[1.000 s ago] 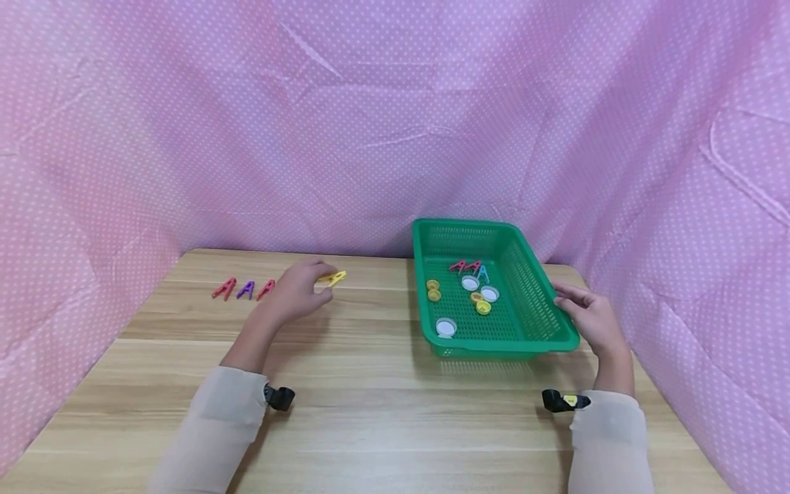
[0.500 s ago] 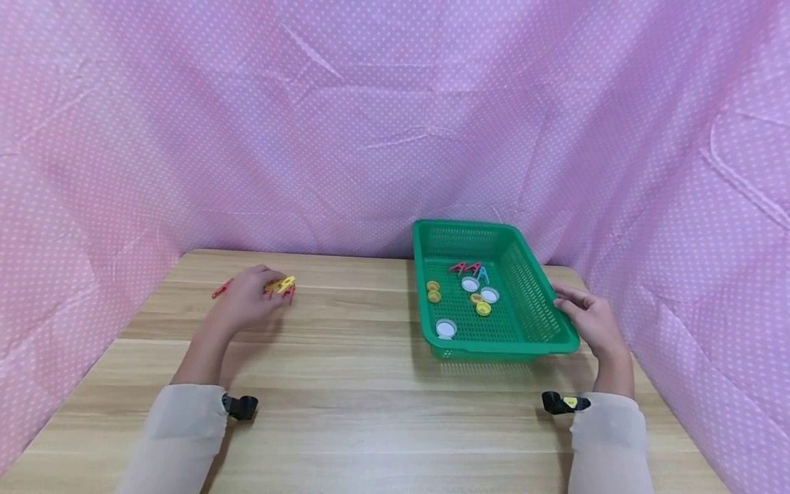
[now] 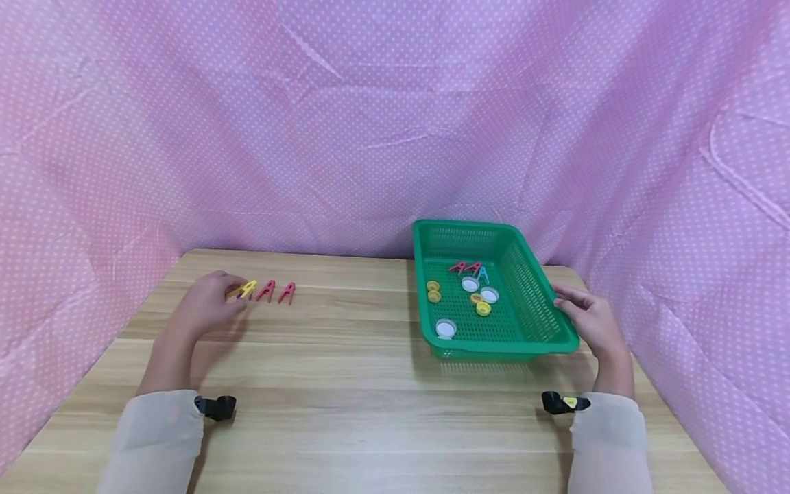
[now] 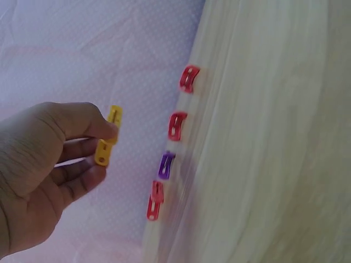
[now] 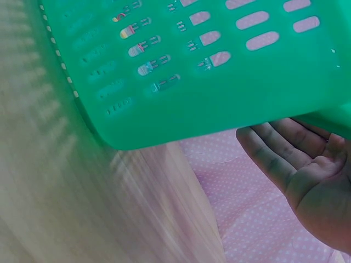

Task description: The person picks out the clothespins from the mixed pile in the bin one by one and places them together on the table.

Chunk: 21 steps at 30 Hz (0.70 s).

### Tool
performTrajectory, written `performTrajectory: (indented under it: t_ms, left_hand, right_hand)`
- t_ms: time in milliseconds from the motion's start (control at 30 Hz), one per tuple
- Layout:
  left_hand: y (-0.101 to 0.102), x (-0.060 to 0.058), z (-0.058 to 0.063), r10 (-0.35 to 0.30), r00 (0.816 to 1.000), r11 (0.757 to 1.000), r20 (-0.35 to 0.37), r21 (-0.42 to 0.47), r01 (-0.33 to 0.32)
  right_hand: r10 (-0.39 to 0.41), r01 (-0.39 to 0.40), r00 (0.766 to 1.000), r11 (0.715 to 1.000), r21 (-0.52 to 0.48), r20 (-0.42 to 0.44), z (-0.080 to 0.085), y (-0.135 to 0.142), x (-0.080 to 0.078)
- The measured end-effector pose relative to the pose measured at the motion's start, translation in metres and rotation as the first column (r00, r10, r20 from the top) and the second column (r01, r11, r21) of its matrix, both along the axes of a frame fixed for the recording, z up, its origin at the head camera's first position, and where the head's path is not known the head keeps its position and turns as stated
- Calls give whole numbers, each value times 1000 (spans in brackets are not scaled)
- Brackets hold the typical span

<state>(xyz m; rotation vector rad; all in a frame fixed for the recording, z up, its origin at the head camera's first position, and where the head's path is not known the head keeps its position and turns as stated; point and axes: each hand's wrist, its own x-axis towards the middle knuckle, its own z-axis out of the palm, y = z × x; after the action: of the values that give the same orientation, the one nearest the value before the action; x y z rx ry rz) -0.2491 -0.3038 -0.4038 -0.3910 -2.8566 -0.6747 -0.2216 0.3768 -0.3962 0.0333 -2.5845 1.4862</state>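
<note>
My left hand (image 3: 206, 302) pinches a yellow clothespin (image 3: 247, 289) between thumb and fingers, above the left end of a row of clothespins. Two red clothespins, one nearer (image 3: 266, 290) and one farther right (image 3: 286, 293), lie beside it on the table. In the left wrist view a purple clothespin (image 4: 166, 165) and another red one (image 4: 154, 201) also show; the hand mostly hides these in the head view. My right hand (image 3: 591, 322) holds the right rim of a green basket (image 3: 503, 348). In the right wrist view its fingers lie under the rim and the thumb is hidden.
Inside the basket lie two red clothespins (image 3: 465, 267), a light blue one (image 3: 483, 276), several white round lids (image 3: 446, 328) and several yellow caps (image 3: 483, 309). A pink dotted cloth (image 3: 370, 137) hangs behind and beside the wooden table (image 3: 370, 412).
My left hand has moved left along the clothespin row, carrying the yellow clothespin from the row's right side to its left end. The right hand and basket have stayed nearly still.
</note>
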Motion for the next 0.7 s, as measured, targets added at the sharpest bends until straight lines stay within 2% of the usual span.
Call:
performTrajectory:
  t_ms: [167, 267, 467, 700]
  left_hand:
    - [-14, 3, -1, 31, 992, 1000, 125, -1, -31]
    - [-20, 4, -4, 34, 986, 999, 161, 6, -35]
    - [-36, 9, -14, 30, 981, 999, 193, 32, -36]
    - [-53, 14, -20, 81, 975, 996, 206, 23, -88]
  right_hand:
    - [-1, 1, 1000, 1000, 7, -2, -1, 0, -1]
    - [-6, 6, 1000, 1000, 14, 5, -2, 2, -1]
    - [-7, 7, 1000, 1000, 17, 25, -3, 3, -2]
    - [-9, 8, 1000, 1000, 19, 25, -3, 4, -4]
